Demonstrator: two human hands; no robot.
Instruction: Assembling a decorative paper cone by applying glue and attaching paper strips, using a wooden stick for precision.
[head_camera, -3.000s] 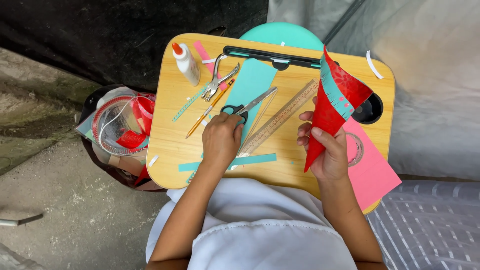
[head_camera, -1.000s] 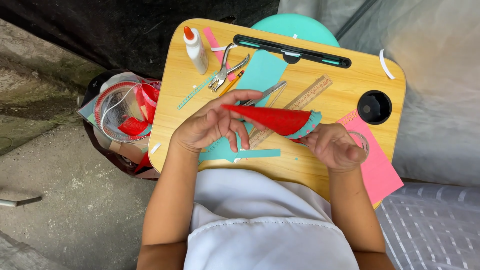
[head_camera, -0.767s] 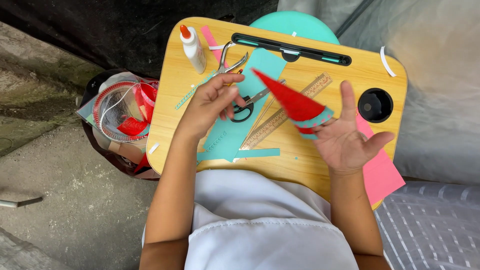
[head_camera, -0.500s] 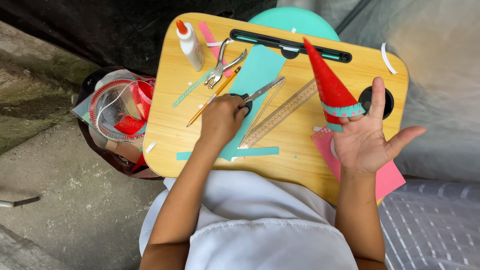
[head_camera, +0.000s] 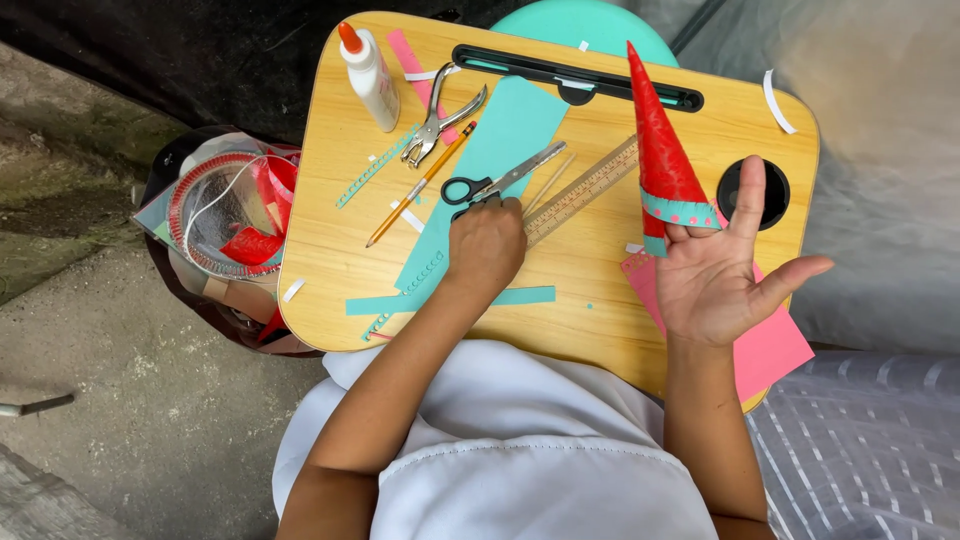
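Note:
A red paper cone with a teal dotted band at its wide end stands upright on the fingertips of my right hand, palm up, thumb spread out. My left hand rests knuckles up on the wooden lap tray, its fingers at the black handles of the scissors. The scissors lie on a teal paper sheet. A wooden ruler lies slanted just right of that hand.
A glue bottle, a metal hole punch and an orange pencil lie on the tray's left part. Teal strips lie near its front. Pink paper sits under my right hand. A bag of scraps stands left of the tray.
My right hand has raised the cone from lying sideways to standing on its open fingers. My left hand let go of the cone and came down onto the scissors.

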